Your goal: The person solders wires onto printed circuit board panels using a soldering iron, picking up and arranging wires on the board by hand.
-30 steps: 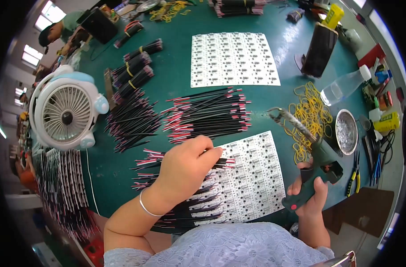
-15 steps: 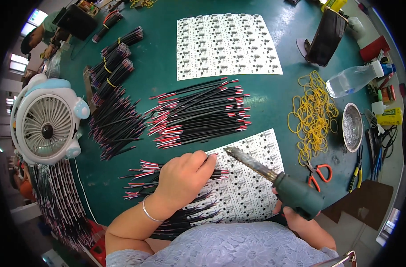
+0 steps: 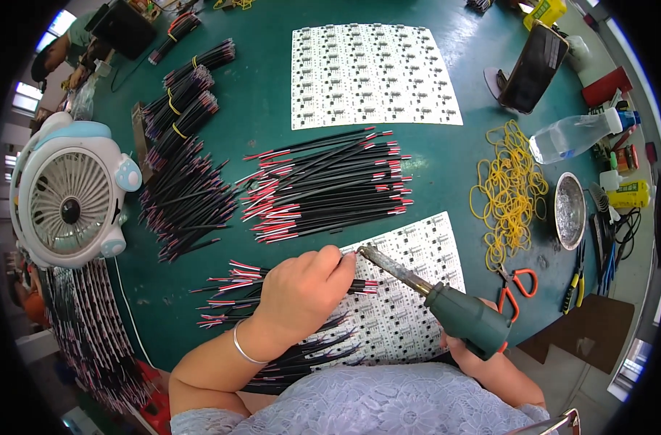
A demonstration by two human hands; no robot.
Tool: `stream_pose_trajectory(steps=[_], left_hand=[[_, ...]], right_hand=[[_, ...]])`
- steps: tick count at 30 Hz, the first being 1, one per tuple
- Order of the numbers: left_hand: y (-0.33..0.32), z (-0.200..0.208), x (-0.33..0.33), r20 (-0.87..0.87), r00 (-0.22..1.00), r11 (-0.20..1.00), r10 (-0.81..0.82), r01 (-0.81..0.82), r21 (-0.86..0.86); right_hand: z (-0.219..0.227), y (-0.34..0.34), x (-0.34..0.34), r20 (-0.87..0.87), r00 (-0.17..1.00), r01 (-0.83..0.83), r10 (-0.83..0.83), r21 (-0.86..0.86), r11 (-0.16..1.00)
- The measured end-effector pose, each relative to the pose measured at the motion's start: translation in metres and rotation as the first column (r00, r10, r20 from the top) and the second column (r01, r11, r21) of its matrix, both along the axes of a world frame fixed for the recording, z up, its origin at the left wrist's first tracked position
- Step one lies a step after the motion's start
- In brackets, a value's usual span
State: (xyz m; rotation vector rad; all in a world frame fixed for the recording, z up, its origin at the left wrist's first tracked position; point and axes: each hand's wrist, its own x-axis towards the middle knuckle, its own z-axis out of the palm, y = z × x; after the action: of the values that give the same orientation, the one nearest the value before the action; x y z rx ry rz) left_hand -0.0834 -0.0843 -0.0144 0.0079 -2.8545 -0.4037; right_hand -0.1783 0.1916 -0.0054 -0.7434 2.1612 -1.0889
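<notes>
My left hand (image 3: 300,288) is closed in a pinch on a thin black wire, with only its end (image 3: 352,256) showing at the fingertips. My right hand (image 3: 475,361) grips a green soldering gun (image 3: 462,313), partly hidden behind its body. The gun's metal tip (image 3: 367,251) is at the wire end, seemingly touching it. Beneath both hands lies a white circuit board panel (image 3: 410,319) with rows of small dark parts. Black wires with red and white ends (image 3: 240,279) lie under and left of my left hand; more dark wires (image 3: 316,351) rest across the panel.
Beyond my hands lies a row of black wires (image 3: 330,185), and farther a second white panel (image 3: 374,76). Bundled wires (image 3: 189,119) and a fan (image 3: 69,206) stand left. At right are yellow bands (image 3: 512,188), a metal bowl (image 3: 570,210), orange-handled pliers (image 3: 515,290) and a bottle (image 3: 573,135).
The soldering gun has moved left, bringing its tip to the wire end at my left fingertips. My left hand has barely moved. The whole view has shifted slightly.
</notes>
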Motion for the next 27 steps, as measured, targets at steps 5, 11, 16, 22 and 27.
stream_pose_trajectory(steps=[5,11,16,22,27], left_hand=[[0.000,-0.001,-0.002,-0.011,1.000,1.000,-0.005,0.005,-0.024],[0.001,0.002,-0.003,-0.007,1.000,1.000,-0.003,0.003,-0.027],[0.003,0.004,-0.002,0.052,0.999,1.000,0.010,-0.010,0.007],[0.000,0.006,-0.002,0.066,0.998,0.999,0.000,-0.002,0.038],[-0.005,0.002,0.001,0.052,0.998,0.993,-0.032,0.025,0.113]], right_hand=[[0.013,-0.005,-0.009,-0.279,0.928,-0.226,0.246,0.103,0.969],[0.005,-0.002,-0.012,-0.337,0.918,-0.236,0.209,-0.041,0.971],[0.014,-0.004,-0.007,0.163,0.985,0.111,-0.063,-0.301,0.947],[0.017,-0.007,-0.005,0.327,0.940,0.219,-0.098,-0.357,0.908],[0.008,0.009,-0.004,0.183,0.982,0.078,-0.050,-0.147,0.986]])
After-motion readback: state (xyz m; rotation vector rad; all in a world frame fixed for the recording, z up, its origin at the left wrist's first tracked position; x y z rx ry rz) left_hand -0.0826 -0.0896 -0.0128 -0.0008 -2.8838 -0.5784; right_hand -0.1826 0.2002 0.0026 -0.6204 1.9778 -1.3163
